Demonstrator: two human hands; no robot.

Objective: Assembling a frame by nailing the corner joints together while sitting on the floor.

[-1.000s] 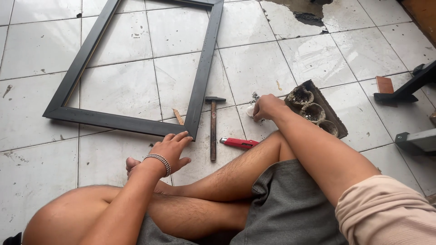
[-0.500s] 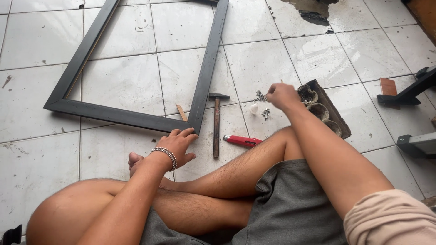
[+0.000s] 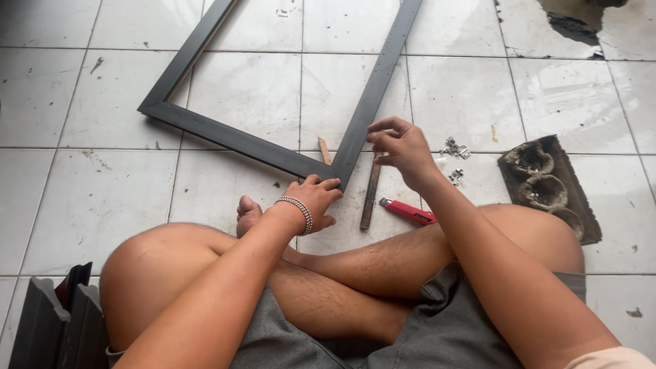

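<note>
While the left hand [image 3: 313, 199] presses flat-fingered on the one black frame's [image 3: 225, 134] near corner, the right hand [image 3: 403, 147] hovers just beside, fingers curled, apparently empty; open floor [image 3: 96, 198] lies left.

The black frame [image 3: 273, 147] runs off the top edge, the right hand [image 3: 403, 147] hides the hammer's [image 3: 370, 195] head, and the little metal bits [image 3: 454, 148] on the floor tiles are too small to tell.
</note>
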